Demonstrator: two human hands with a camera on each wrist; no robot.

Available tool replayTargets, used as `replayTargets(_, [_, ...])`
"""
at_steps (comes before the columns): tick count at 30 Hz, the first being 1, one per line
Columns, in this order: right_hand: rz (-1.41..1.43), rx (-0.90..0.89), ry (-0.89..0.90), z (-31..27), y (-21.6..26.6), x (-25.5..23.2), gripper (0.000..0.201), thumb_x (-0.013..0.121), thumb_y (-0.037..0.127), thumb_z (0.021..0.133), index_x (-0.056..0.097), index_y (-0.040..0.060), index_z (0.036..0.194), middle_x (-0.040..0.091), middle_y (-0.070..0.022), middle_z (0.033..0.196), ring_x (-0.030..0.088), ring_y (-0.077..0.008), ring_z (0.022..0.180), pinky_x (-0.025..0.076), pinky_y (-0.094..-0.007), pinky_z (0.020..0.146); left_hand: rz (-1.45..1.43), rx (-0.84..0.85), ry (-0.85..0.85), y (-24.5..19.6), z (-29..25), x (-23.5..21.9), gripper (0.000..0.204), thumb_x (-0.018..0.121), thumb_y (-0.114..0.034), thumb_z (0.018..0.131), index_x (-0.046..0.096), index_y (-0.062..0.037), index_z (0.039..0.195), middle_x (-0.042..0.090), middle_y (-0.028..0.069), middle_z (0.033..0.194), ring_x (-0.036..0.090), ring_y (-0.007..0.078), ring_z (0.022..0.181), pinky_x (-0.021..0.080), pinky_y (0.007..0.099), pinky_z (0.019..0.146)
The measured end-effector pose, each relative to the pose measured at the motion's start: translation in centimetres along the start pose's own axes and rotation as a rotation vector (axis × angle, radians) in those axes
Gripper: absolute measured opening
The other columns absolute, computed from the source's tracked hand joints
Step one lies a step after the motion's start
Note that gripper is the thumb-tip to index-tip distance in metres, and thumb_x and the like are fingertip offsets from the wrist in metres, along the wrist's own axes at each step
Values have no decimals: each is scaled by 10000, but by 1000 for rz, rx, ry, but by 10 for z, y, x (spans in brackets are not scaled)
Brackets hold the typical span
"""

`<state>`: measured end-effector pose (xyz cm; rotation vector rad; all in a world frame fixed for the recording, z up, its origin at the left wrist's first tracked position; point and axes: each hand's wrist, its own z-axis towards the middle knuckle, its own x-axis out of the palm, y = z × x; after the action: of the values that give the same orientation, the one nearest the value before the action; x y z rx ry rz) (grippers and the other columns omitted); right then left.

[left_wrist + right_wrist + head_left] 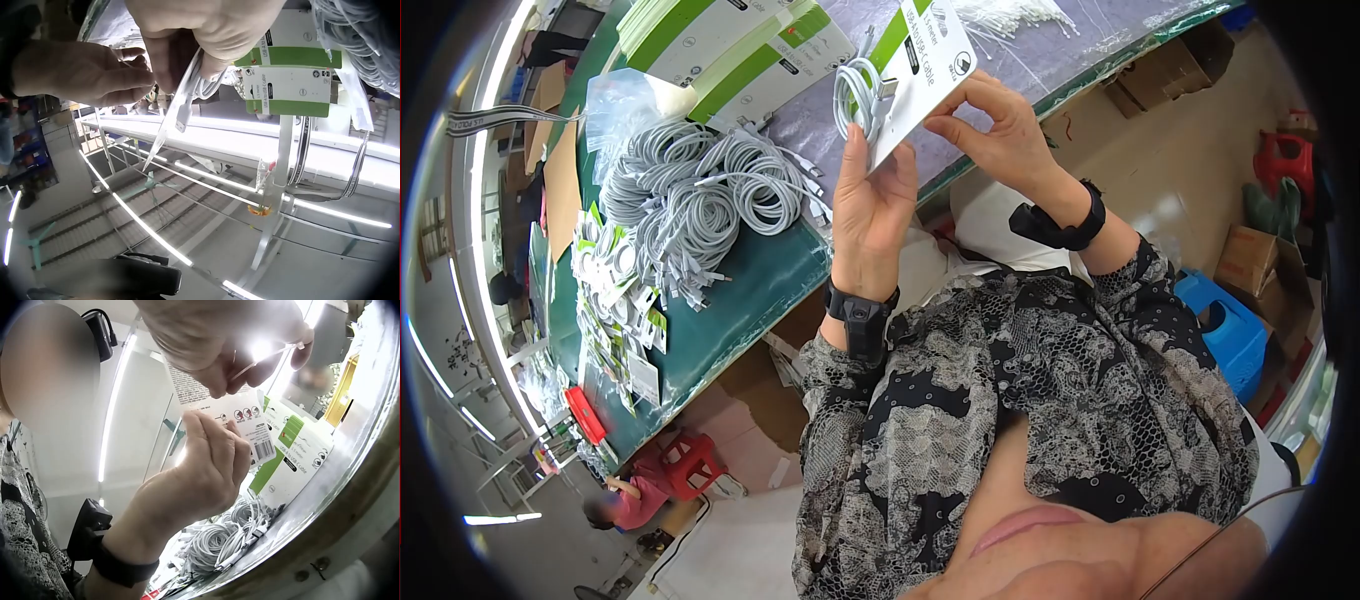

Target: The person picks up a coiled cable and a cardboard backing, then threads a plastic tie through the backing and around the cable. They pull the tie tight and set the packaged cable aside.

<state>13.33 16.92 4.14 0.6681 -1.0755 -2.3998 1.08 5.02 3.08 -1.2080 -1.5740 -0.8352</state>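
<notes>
My left hand (874, 205) grips a white and green package card (930, 75) marked USB-A to USB-C cable, pressing a coiled light-grey USB cable (856, 98) to its front with the thumb. A metal plug sticks out from the coil beside the card. The printed back of the card (256, 434) faces the right wrist camera. At the card's other edge, my right hand (1007, 130) has thumb and forefinger bent together. In the right wrist view its fingers pinch a thin white cable tie (265, 360) close to the card.
A large heap of coiled grey cables (690, 190) lies on the green table (730, 320), with carded cables (615, 270) to its left. Stacked package cards (760, 60) stand behind. Loose white ties (1010, 15) lie at the far edge. A blue stool (1230, 330) is at the right.
</notes>
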Motion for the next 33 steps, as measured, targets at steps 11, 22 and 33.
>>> replayTargets(11, [-273, -131, 28, 5, 17, -6, 115, 728, 62, 690, 638, 89, 755, 585, 7, 747, 549, -174, 796, 373, -307, 828, -366, -181, 68, 0, -3, 3, 191, 622, -57, 866, 581, 41, 1024, 551, 50, 826, 540, 142, 813, 554, 253, 725])
replayTargets(22, [-223, -290, -127, 17, 39, -13, 66, 653, 164, 764, 612, 113, 776, 534, -2, 735, 505, -183, 770, 316, -363, 812, -528, -258, 107, -4, -6, 15, 162, 604, -3, 853, 586, 34, 1010, 551, 55, 772, 561, 149, 756, 557, 246, 697])
replayTargets(33, [-359, -314, -95, 18, 52, -12, 124, 622, 220, 747, 572, 107, 729, 463, -19, 725, 479, -195, 762, 340, -372, 799, -517, -277, 145, -4, -9, 17, 187, 597, 11, 849, 587, 28, 1035, 575, 59, 795, 587, 149, 750, 564, 249, 681])
